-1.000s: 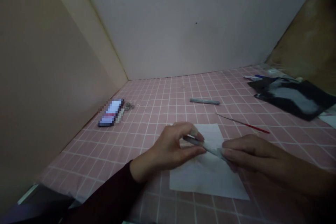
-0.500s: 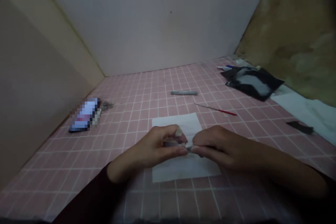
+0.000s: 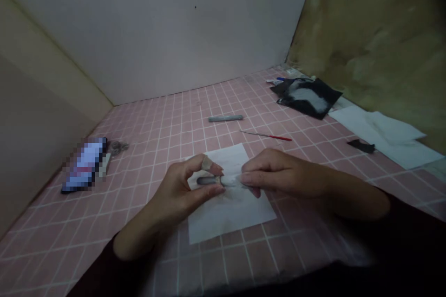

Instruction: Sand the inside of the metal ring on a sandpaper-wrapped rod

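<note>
My left hand (image 3: 177,185) pinches a small ring-like piece (image 3: 218,179) between thumb and forefinger; a light bandage wraps one of its fingers. A grey, round-ended strip (image 3: 206,180) sticks out of that piece toward my palm. My right hand (image 3: 275,174) has its thumb pressed against its curled fingers at a blurred pale grey end, which seems to be the strip's other side. Its exact kind is unclear. Both hands are over a white paper sheet (image 3: 205,227) with faint dark smudges.
A grey bar (image 3: 225,118) and a thin red-handled file (image 3: 278,138) lie beyond the paper. At left are a phone (image 3: 83,167) and a small metallic heap (image 3: 118,147). Black sheets (image 3: 313,109), a dark scrap (image 3: 361,145) and white papers (image 3: 404,148) lie at right.
My hands have moved slightly apart, and more of the grey strip and the ring-like piece shows. The view has turned a little, so the surroundings sit further left.
</note>
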`<state>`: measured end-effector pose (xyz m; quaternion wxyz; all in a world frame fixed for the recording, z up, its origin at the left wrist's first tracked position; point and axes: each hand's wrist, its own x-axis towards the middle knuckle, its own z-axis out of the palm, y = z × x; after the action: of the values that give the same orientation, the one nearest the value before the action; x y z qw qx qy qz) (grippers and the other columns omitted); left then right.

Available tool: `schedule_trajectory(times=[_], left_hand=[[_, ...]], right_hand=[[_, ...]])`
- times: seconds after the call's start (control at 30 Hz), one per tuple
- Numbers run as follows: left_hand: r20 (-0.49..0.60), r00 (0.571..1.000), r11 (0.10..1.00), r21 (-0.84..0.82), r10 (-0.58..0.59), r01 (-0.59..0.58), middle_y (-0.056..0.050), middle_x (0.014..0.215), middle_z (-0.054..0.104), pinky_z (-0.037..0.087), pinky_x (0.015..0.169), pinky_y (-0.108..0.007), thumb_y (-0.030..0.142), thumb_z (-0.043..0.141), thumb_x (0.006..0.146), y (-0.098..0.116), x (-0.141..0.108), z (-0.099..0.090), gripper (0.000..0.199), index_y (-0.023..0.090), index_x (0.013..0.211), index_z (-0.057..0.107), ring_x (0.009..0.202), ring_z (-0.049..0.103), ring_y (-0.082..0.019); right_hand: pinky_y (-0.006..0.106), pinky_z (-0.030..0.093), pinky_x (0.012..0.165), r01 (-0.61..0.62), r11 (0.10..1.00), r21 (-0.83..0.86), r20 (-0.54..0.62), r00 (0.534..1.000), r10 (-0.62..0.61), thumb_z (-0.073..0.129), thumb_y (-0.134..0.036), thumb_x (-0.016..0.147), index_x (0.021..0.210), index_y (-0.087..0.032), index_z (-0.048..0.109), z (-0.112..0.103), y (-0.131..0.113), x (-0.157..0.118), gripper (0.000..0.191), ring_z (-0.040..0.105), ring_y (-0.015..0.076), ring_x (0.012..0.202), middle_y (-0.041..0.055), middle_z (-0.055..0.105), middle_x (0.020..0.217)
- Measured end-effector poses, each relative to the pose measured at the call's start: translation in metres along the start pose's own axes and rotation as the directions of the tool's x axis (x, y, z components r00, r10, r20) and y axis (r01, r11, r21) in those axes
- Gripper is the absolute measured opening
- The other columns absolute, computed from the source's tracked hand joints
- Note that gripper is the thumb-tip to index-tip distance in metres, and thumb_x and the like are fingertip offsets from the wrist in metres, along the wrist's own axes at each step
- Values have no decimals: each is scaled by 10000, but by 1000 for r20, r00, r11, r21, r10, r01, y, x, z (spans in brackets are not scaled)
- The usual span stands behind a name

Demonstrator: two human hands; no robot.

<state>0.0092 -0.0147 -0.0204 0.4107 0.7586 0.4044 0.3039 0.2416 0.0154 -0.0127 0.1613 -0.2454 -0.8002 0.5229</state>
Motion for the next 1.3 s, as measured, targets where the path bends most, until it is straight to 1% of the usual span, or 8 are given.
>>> schedule_trajectory(times=[0.17, 0.3, 0.47, 0.63, 0.8, 0.97, 1.13, 1.3], left_hand=[[62, 997, 986, 155, 46, -55, -7, 898, 643, 461, 729, -278, 269, 680, 809, 0, -1, 1, 157, 214, 931, 599, 808, 615, -152], [-13, 1000, 994, 110, 29, -27, 2, 906, 649, 460, 783, -283, 277, 669, 820, -1, -1, -1, 148, 217, 928, 588, 874, 618, -160], [70, 998, 991, 132, -1, -8, 24, 803, 642, 464, 805, -305, 289, 681, 808, 1, -2, 0, 145, 216, 910, 608, 737, 615, -134], [-52, 998, 999, 47, -17, 19, 5, 909, 657, 469, 752, -272, 284, 679, 810, -2, -1, -3, 153, 219, 923, 598, 818, 613, -144], [48, 997, 994, 95, -56, 51, 5, 830, 649, 471, 690, -272, 308, 676, 811, 0, -1, 0, 154, 208, 906, 608, 742, 613, -142], [-84, 996, 996, 84, 16, -9, -6, 922, 665, 462, 767, -287, 274, 688, 801, -3, -1, -5, 152, 221, 916, 603, 890, 614, -174], [66, 998, 992, 128, -23, 14, 4, 839, 658, 474, 713, -281, 293, 680, 807, -3, -1, -3, 150, 211, 908, 606, 743, 616, -147], [-36, 999, 998, 60, -16, 19, -12, 911, 660, 475, 752, -284, 290, 671, 817, -3, -1, -5, 158, 208, 924, 589, 893, 614, -180]], right_hand=[[214, 322, 553, -3, 1000, 25, 54, 999, 1, 442, -314, 931, 618, -125, 538, 4, 6, 3, 378, 426, 69, 543, -39, 442, 560], [214, 321, 563, 15, 1000, 0, 31, 999, -15, 447, -313, 936, 604, -122, 521, -3, 4, 0, 389, 420, 68, 553, -37, 423, 562], [199, 322, 540, 22, 999, -40, 51, 998, -20, 447, -294, 933, 638, -120, 541, 1, 0, -2, 356, 420, 59, 523, -45, 428, 546], [210, 311, 549, 34, 991, -129, 16, 999, -33, 427, -317, 948, 638, -123, 527, -2, -1, -4, 379, 423, 65, 546, -38, 433, 568], [205, 322, 549, 11, 994, -112, 32, 999, -8, 423, -304, 945, 647, -130, 524, 1, -2, -1, 359, 425, 64, 537, -42, 433, 561], [209, 318, 548, 34, 993, -113, 12, 999, -33, 426, -323, 946, 637, -127, 534, -3, -2, -4, 381, 429, 68, 544, -35, 438, 566], [200, 321, 538, 5, 997, -74, 45, 999, -2, 437, -309, 938, 647, -123, 543, 1, 0, -3, 361, 419, 61, 527, -42, 431, 553], [211, 320, 546, 13, 995, -97, 28, 1000, -10, 433, -320, 940, 641, -122, 546, -1, 0, -3, 376, 425, 70, 545, -35, 433, 560]])
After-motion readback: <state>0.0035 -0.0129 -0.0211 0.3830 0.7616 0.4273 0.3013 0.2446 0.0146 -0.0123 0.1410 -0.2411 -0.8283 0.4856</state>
